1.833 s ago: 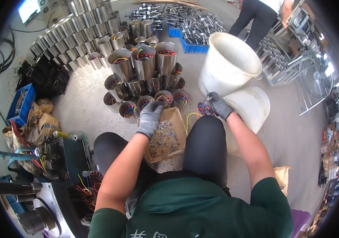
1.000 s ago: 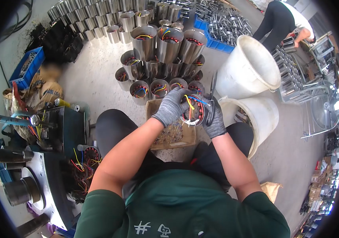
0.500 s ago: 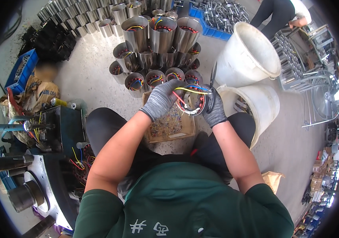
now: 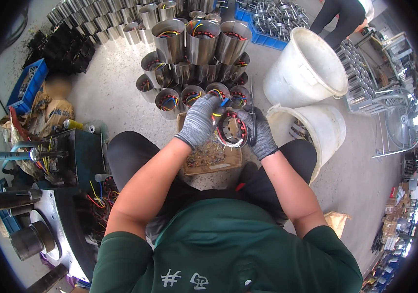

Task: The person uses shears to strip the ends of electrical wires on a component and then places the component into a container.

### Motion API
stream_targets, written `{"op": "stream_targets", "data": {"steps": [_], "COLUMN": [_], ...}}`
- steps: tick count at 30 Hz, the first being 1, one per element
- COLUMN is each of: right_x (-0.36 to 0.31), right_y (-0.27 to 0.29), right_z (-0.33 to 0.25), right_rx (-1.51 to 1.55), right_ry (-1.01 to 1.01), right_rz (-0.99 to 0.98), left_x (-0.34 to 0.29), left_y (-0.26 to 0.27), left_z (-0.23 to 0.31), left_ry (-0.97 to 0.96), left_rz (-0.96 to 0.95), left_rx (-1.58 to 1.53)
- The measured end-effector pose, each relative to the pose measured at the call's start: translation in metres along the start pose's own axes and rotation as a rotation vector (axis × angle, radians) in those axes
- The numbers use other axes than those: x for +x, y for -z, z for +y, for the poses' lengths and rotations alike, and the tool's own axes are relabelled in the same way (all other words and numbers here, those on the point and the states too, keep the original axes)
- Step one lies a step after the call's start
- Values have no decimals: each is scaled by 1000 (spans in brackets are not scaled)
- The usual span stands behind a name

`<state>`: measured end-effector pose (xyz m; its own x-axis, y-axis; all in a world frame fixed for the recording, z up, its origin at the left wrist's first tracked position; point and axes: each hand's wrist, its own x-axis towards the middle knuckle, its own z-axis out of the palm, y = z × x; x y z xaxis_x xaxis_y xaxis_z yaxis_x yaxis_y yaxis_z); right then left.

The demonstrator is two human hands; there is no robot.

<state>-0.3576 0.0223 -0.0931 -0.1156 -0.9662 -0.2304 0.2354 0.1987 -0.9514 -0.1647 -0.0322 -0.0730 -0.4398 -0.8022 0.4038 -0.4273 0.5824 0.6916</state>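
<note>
Above a cardboard box (image 4: 214, 167) of small coloured scraps, between the person's knees, a stator ring (image 4: 239, 133) with red windings shows its open bore to the camera. The gloved left hand (image 4: 198, 120) is closed on its coloured wires (image 4: 216, 116), while the gloved right hand (image 4: 260, 133) grips its right side along with dark scissors (image 4: 252, 108); steel cylinders (image 4: 201, 46) stand stacked beyond.

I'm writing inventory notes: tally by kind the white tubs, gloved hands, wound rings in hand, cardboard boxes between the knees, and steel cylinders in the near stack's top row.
White tubs: 2
Gloved hands: 2
Wound ring in hand: 1
Cardboard box between the knees: 1
Top-row steel cylinders: 3
Total: 9
</note>
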Motion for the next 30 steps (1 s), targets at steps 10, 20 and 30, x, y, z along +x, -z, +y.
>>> {"op": "stream_targets", "data": {"steps": [10,20,30], "right_x": [5,-16,-17], "right_y": [22,-6,-15], "right_z": [1,34,40], "right_rx": [473,-423,-551], "right_ry": [-271,-541,-678], "right_rz": [179,-112,-261], "left_x": [-2,-15,-30], "left_y": [22,24,51], "left_z": [4,5,31], "left_ry": [658,644,608], "left_rz": [-138,-73,-178], "left_rx": [-971,-864,-986]}}
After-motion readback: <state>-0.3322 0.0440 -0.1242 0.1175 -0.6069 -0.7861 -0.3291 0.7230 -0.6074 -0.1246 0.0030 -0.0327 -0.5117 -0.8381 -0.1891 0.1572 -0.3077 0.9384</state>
